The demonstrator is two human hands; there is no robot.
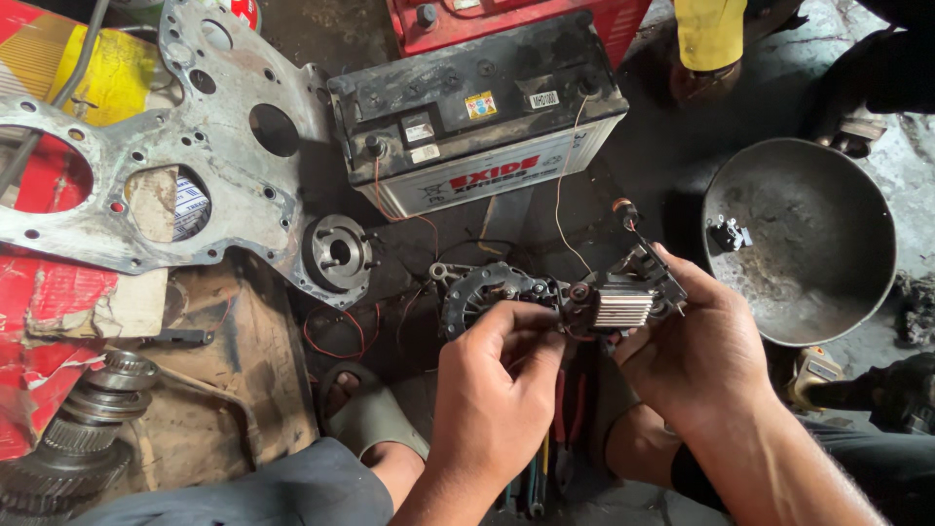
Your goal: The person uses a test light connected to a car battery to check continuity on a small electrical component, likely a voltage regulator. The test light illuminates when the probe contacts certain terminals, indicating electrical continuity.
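I see the left hand [492, 375] pinching the small finned electrical part [623, 307] at its near-left edge, while the right hand [696, 351] cups its right side. It looks rigid and light; I would grip the metal body, not the thin wires [563, 185], which look fragile.

Grimy dark concrete floor [672, 156] fills the frame; worn brown cardboard sheet [209, 390] lies lower left, under flat daylight.

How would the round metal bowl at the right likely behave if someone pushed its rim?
The round metal bowl would probably rock or tip rather than slide, since its bottom looks curved. It seems thin-walled, so likely light for its size. The small black part lying inside would probably slide toward the low side.
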